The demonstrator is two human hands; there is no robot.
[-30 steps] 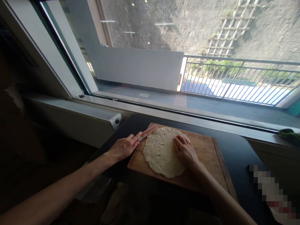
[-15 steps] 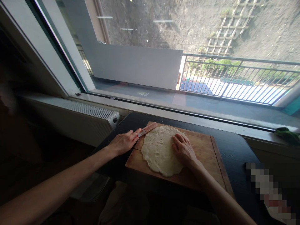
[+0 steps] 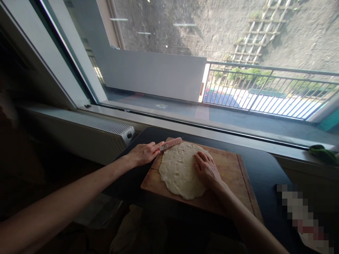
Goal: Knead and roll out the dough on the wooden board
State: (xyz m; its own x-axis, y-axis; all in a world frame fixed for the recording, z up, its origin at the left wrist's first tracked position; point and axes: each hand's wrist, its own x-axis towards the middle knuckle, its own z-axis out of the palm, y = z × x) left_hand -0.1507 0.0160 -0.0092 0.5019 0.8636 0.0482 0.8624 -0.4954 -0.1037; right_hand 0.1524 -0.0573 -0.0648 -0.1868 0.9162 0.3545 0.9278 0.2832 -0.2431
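A thin, uneven round of rolled-out dough [image 3: 178, 169] lies flat on a wooden cutting board [image 3: 227, 164]. My left hand [image 3: 148, 152] is closed around the handle end of what looks like a knife [image 3: 171, 143], flat and pale with a rounded tip and a printed pattern near the grip. Its blade lies along the far left edge of the dough; whether it cuts in I cannot tell. On the right part of the dough rests my right hand [image 3: 206, 167], palm down with fingers stretched out, holding nothing.
The board sits on a dark table [image 3: 267, 169] pushed against a window sill [image 3: 185, 128]. A white radiator [image 3: 106, 132] stands to the left. A dark green object [image 3: 323, 154] lies on the sill at right, and a blurred-out item [image 3: 304, 215] is at the table's right edge.
My left hand has moved the knife a little away from me and to the right, along the dough's far left edge. My right hand stays nearly where it was.
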